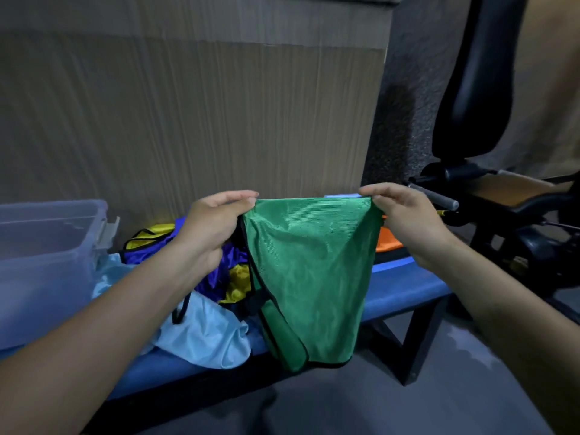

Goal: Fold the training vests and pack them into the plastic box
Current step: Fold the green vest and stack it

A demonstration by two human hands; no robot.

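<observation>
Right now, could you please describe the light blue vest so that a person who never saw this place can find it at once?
Find the long blue bench below the brown wall, with the clear plastic box at its left end. Just right of that box, the light blue vest lies crumpled at the bench's front edge. It is the palest cloth in the pile, unlike the purple and yellow vests behind it.
</observation>
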